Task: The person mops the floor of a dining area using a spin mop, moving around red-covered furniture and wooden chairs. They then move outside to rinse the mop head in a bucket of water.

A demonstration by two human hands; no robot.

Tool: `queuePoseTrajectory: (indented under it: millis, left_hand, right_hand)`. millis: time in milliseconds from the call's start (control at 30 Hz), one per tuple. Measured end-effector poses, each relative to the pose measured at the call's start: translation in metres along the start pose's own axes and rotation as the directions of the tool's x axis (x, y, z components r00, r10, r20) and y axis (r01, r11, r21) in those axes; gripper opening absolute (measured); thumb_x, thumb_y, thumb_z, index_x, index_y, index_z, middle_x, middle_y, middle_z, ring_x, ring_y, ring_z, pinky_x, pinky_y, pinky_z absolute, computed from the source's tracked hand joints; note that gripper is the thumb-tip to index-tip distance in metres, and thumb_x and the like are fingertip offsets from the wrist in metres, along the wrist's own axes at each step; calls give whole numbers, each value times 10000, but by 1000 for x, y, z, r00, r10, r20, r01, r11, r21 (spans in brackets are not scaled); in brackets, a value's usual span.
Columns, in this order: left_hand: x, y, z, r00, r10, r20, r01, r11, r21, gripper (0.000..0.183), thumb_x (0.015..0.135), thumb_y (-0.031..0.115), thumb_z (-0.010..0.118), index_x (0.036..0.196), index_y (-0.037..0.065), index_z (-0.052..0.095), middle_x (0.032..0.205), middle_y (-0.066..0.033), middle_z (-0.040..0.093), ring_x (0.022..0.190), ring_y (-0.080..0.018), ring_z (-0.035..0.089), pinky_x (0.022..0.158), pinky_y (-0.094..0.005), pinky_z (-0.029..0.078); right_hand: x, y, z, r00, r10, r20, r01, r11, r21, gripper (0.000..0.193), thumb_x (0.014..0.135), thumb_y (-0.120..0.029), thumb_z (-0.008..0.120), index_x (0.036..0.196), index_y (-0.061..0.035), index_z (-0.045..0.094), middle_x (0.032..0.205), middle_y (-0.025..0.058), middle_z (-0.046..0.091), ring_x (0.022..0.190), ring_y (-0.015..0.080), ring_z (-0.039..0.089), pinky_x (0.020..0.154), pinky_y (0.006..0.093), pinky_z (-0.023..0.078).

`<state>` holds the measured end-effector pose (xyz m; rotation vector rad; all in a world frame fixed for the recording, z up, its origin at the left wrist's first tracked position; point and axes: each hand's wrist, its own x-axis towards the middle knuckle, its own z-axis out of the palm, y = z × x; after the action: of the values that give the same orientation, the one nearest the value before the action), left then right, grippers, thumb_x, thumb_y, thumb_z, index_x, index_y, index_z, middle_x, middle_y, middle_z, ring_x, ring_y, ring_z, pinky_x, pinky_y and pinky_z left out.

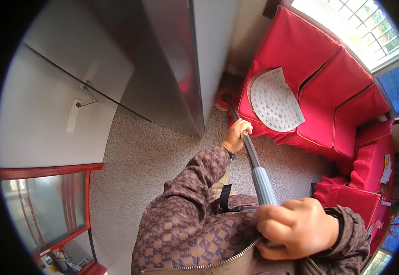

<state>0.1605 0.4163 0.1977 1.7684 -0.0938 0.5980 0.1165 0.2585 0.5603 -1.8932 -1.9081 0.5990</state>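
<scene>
Both hands gripped a long pole (254, 160). The left hand (237, 135) closed round it farther down, near the red sofa's (318, 78) edge. The right hand (295, 227) clenched its grey handle end.

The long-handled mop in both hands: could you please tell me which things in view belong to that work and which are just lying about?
In use: mop handle, orange mop head, left hand, right hand, speckled floor.
Lying about: grey studded mat, red sofa, grey cabinet, glass door.
</scene>
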Motion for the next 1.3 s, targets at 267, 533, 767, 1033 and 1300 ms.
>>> queuePoseTrajectory:
  millis: [267, 533, 767, 1033, 1300]
  left_hand:
    - [72, -57, -5, 999, -42, -27, 45, 987, 154, 31, 742, 82, 548, 761, 75, 525, 821, -120, 576, 862, -318, 565, 760, -388, 458]
    - [72, -100, 4, 981, -188, -44, 192, 938, 290, 52, 743, 94, 563, 785, 107, 536, 878, -79, 575, 926, -305, 563, 809, -395, 468]
    - [49, -50, 23, 970, -118, -214, 163, 965, 205, 61, 753, 144, 582, 774, 92, 556, 875, -101, 582, 935, -315, 547, 816, -409, 461]
    - [13, 24, 41, 967, -46, -249, 107, 965, 239, 243, 751, 239, 697, 715, 70, 525, 744, -74, 537, 816, -296, 527, 746, -400, 443]
    - [-22, 83, 55, 982, 34, -187, -3, 987, 163, 225, 755, 184, 711, 738, 75, 515, 762, -90, 533, 790, -305, 521, 740, -400, 427]
  right_hand:
    - [28, 50, -6, 938, 152, -312, -96, 978, 185, 269, 670, -113, 728, 862, -15, 567, 900, 122, 612, 609, 268, 605, 533, 325, 491]
    - [30, 87, 53, 892, 171, -419, -164, 985, 53, 255, 632, 4, 716, 816, -36, 545, 900, 131, 634, 712, 284, 650, 624, 335, 531]
    - [7, 69, 24, 958, 103, -268, -107, 994, 0, 210, 600, -16, 664, 762, -73, 543, 834, 59, 631, 549, 212, 591, 501, 307, 481]
    - [-37, 24, -17, 983, 51, -175, -51, 999, 6, 265, 522, -56, 667, 755, -110, 554, 820, 53, 670, 392, 141, 481, 366, 277, 347]
    - [-98, -1, -64, 994, 21, -104, -17, 999, 34, 217, 635, -246, 723, 793, -206, 580, 829, -52, 700, 353, 55, 405, 347, 231, 239]
